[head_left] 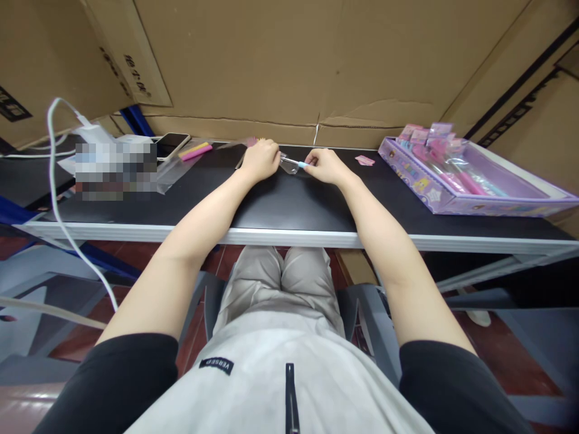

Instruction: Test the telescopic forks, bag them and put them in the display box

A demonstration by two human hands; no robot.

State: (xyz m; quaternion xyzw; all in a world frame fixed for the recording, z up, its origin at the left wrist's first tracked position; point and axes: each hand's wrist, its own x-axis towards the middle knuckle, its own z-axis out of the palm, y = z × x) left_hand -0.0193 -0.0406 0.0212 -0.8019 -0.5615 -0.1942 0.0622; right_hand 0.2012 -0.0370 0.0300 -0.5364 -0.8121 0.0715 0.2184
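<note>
Slim pen-like item (301, 164), blue-ended: one, between both hands, gripped by the right hand (328, 166)'s closed fingertips. Clear plastic (289, 169): just beside the left hand (262, 160), fingers curled, grip cannot be told. Pink piece (364, 160): near, right of the right fingers. Purple tray (423, 194), holding packets (446, 160): farther right.

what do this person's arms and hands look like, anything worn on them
The left hand and right hand are both bare: no gloves, and no watch or bracelet shows at either wrist. The forearms are uncovered too. Plain black sleeves end in straight hems around the elbows.
</note>
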